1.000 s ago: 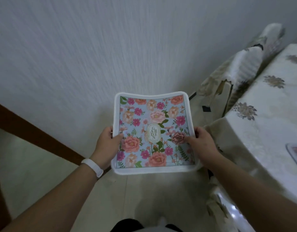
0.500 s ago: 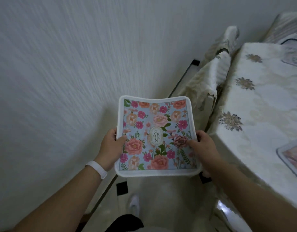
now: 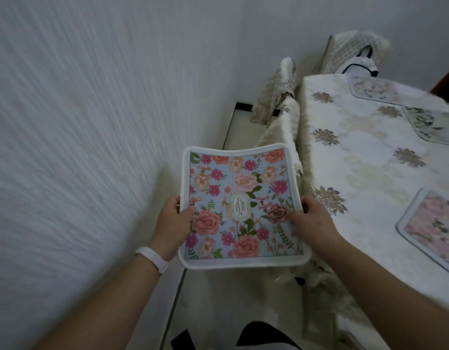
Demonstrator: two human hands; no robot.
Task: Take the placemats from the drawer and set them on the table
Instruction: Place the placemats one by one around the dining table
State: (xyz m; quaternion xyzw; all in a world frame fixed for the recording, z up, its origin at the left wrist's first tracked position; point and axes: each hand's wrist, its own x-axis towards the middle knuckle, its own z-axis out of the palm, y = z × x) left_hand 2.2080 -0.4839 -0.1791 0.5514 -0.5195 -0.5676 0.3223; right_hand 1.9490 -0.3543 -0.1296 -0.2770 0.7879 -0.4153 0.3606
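Placemat, a nearly square, soft-looking cloth with rounded corners, a thick white fleecy border and a pale blue field printed with pink, peach and magenta flowers around a small oval label, is held in the air in front of the person, its far edge sagging a little in the middle. The left hand grips its 9 o'clock edge, thumb on the printed face and the fingers hidden beneath; a white wristband circles that wrist. The right hand clamps the 3 o'clock edge in the same way, thumb lying by a dusky rose. The mat hangs over the floor, just beside the near corner of the desk at 3 o'clock, which is draped in a glossy cream cloth with woven floral medallions. Three other mats lie flat on the desk: one at 3 o'clock and two at 1 o'clock. A textured white wall fills 9 to 12 o'clock.
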